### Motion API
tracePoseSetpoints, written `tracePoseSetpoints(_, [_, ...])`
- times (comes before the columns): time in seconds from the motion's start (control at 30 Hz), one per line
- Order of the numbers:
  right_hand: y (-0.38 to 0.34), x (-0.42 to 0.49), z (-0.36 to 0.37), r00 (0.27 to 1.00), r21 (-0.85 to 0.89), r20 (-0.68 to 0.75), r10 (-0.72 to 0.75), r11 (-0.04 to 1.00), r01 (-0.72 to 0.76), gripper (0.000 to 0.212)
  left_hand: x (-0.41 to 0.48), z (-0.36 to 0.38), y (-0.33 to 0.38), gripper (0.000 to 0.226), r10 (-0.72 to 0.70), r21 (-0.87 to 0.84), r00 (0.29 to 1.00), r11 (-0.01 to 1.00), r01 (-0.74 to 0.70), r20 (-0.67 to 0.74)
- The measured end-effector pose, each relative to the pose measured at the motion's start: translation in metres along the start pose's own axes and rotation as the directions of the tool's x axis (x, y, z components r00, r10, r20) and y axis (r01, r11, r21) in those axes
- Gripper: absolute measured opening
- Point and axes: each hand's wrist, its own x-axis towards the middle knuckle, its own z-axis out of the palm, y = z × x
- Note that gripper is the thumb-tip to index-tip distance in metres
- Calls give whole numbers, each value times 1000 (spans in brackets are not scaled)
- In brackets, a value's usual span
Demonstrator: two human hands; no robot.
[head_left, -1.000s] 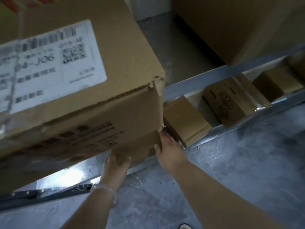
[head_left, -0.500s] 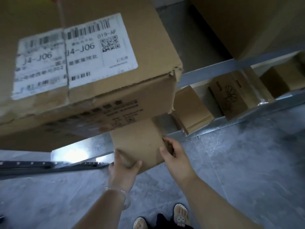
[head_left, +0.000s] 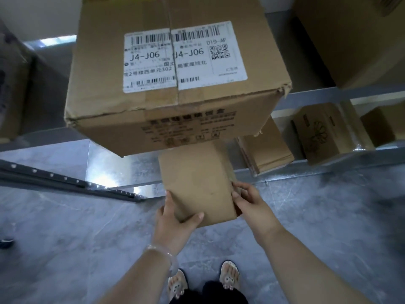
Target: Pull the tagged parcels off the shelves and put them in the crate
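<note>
Head view, looking down along the shelving. I see the small parcel (head_left: 197, 185), a plain brown carton, held between both hands in front of the lower shelf (head_left: 328, 170) and above the grey floor (head_left: 65, 238). Its far end passes under the large carton (head_left: 175, 119) that overhangs the upper shelf (head_left: 317, 95); I cannot tell whether that far end rests on the lower shelf.

The left hand (head_left: 175, 220) grips the parcel's near left corner, thumb laid across the top face, fingers hidden below. A clear bracelet (head_left: 160, 251) sits on that wrist. The right hand (head_left: 252, 205) grips the right edge, its fingertips curled against the side wall. Neither hand touches the other.

The large carton bears a white shipping label (head_left: 184, 58) printed "J4-J06", with barcodes and a QR code. On the lower shelf, right of the parcel, I see a tilted brown box (head_left: 265, 148) and, beyond it, a box with a flower print (head_left: 317, 132). A dark perforated rail (head_left: 54, 178) lies at left. Two sandalled feet (head_left: 228, 275) stand below.
</note>
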Motion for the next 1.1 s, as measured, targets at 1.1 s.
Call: tracePoseSetpoints(1.1, [3, -79, 40, 924, -535, 167, -344, 755, 378, 51, -26, -22, 25, 109, 50, -243, 997, 969, -36, 51])
